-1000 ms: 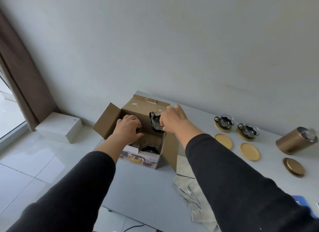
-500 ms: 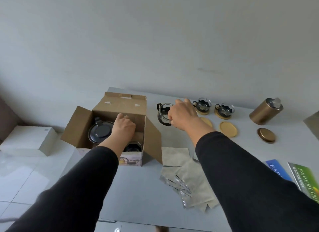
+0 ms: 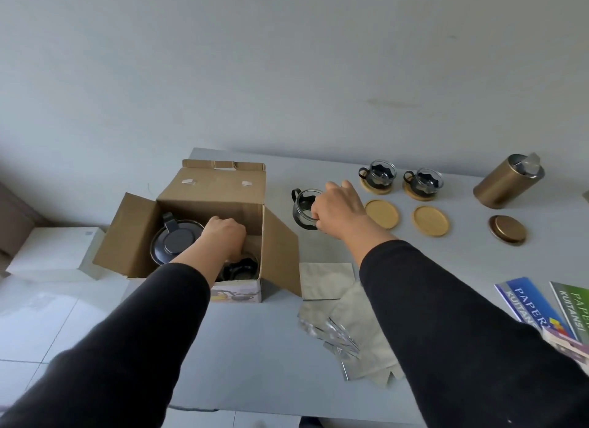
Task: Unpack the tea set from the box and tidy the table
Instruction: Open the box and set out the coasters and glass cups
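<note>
Grey table [image 3: 255, 348] by bare wall | right hand [image 3: 338, 209] fingers clamped on glass cup [image 3: 302, 212], held just left of bare coasters [image 3: 381, 214] | left hand [image 3: 223, 239] inside box [image 3: 216, 204], grip hidden, teapot [image 3: 173, 244] beside it | cup likely light, slick, fragile: hold by rim or handle.

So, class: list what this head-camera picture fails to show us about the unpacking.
- What the left hand grips inside the box: its fingers are hidden behind the hand and wall.
- Booklets: titles cut off by the right edge.
- Print on the box front: too small.
</note>
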Motion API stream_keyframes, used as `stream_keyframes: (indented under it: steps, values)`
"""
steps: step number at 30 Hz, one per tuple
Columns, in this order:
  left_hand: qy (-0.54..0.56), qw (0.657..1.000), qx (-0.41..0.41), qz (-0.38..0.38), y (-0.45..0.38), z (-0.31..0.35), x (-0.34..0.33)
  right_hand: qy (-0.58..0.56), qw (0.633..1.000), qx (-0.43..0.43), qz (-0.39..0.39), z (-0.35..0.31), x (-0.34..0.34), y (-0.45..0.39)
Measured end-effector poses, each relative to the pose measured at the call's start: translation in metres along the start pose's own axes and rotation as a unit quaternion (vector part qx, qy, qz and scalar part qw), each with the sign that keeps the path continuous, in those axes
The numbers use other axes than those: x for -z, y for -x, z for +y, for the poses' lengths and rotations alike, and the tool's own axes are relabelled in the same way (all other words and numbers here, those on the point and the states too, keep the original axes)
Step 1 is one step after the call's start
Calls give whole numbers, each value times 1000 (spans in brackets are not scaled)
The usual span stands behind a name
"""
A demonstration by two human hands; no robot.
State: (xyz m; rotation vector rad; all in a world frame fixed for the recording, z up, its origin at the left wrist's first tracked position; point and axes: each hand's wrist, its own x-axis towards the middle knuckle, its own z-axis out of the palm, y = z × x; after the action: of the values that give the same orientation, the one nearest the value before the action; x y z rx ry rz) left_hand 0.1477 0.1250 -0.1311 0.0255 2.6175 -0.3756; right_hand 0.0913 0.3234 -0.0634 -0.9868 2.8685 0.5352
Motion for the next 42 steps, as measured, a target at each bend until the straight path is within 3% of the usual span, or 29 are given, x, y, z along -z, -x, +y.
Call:
stream_keyframes:
  steps: [11, 26, 34, 42]
  values:
    - [8, 998, 23, 64, 12, -7, 11, 12, 1000, 1, 4, -3, 6, 1]
    - [9, 982, 53, 180, 46, -24, 116, 5, 996, -48, 74, 23, 42, 43]
    - [29, 976, -35, 213, 21, 47, 165, 14, 992, -99, 73, 91, 23, 76]
    - [-19, 976, -105, 192, -49, 147, 199, -2, 993, -119, 10, 182, -43, 99]
